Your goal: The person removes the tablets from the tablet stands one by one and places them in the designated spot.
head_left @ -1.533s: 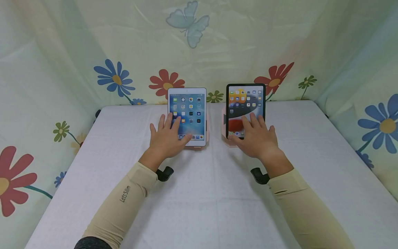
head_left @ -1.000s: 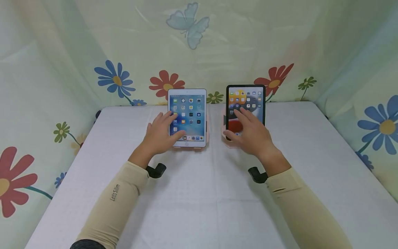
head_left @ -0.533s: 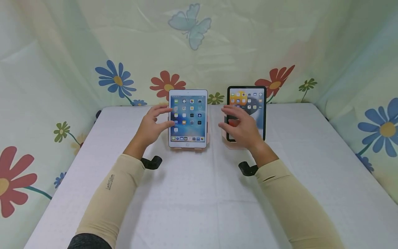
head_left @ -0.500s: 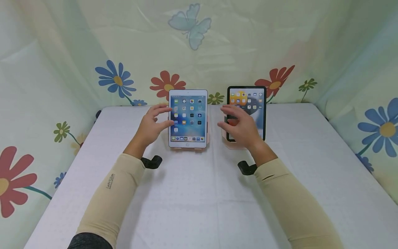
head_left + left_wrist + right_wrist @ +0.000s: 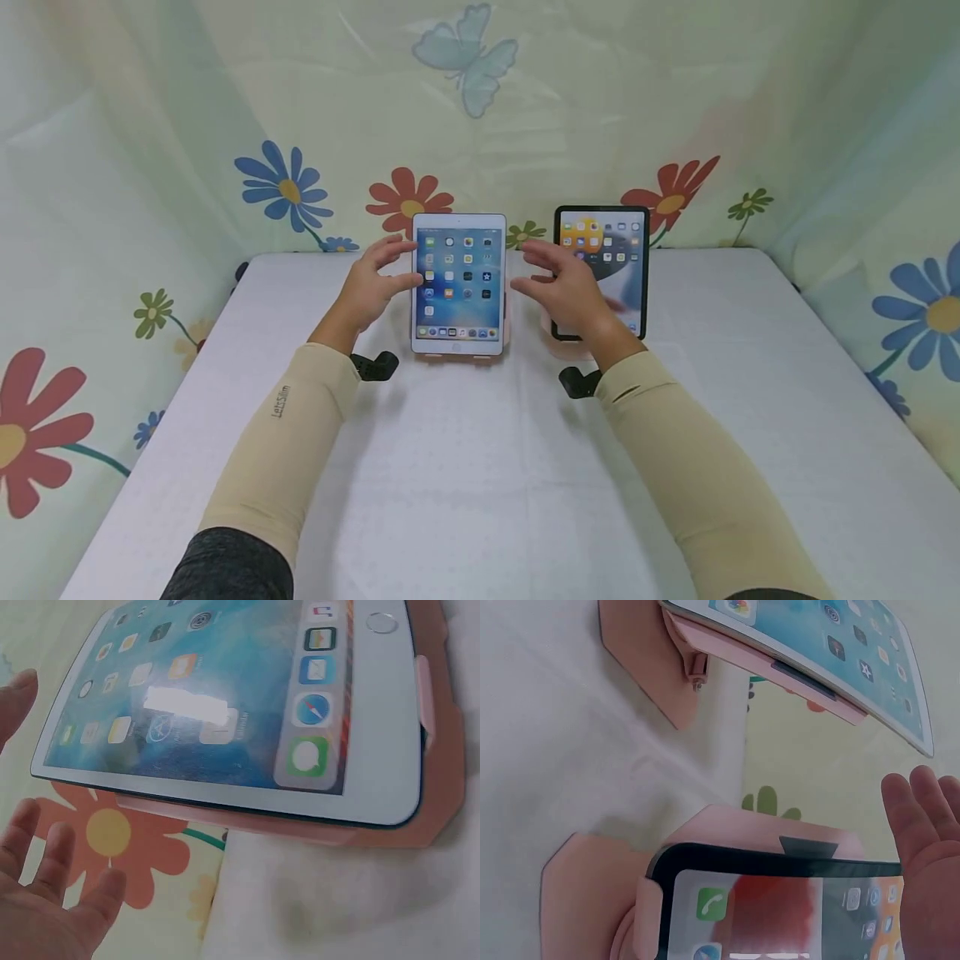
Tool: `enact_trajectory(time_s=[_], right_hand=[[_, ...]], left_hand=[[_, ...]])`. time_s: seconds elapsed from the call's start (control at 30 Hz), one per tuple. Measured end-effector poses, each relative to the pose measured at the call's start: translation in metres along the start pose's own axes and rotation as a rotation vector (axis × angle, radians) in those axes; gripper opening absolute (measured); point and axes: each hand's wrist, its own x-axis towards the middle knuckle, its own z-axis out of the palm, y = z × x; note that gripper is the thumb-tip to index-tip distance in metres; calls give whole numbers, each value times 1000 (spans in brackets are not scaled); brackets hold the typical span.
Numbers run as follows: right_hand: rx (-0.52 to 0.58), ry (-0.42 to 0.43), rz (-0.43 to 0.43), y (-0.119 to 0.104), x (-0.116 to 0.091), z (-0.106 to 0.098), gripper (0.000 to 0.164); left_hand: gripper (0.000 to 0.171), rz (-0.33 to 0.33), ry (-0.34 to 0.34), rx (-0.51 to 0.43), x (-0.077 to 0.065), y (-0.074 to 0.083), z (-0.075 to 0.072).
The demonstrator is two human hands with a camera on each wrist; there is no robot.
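Observation:
A white-framed tablet (image 5: 467, 318) with app icons lit leans on a pink stand (image 5: 442, 780). My left hand (image 5: 363, 292) is at its left edge, thumb and fingers parted; the left wrist view shows the fingertips (image 5: 112, 889) apart from the tablet. My right hand (image 5: 570, 287) is raised in front of the black-framed tablet (image 5: 632, 271), covering its lower left part. Its fingers reach left towards the white tablet's right edge, parted from the thumb, and hold nothing. In the right wrist view, a gap shows between these fingers (image 5: 900, 802) and the white tablet.
A second pink stand (image 5: 585, 900) bears the black-framed tablet. Both stands are on a white-covered table (image 5: 465, 467). Behind and at the sides hangs a curtain (image 5: 585, 100) printed with flowers and a butterfly. A black wrist mount (image 5: 375, 367) sits on each wrist.
Both hands have come off the screens, where their fingers were spread. The left has shifted to the white tablet's left edge. The right has swung left from the black-framed tablet towards the white one.

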Motion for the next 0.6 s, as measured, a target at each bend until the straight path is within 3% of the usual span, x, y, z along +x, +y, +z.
enact_trajectory(time_s=[0.13, 0.33, 0.6], right_hand=[[37, -12, 25, 1, 8, 2, 59], [68, -33, 15, 2, 16, 7, 56], [28, -63, 67, 3, 25, 10, 56]], left_hand=[[48, 7, -11, -56, 7, 1, 2], [46, -46, -12, -103, 13, -1, 2], [52, -113, -88, -179, 21, 3, 4]])
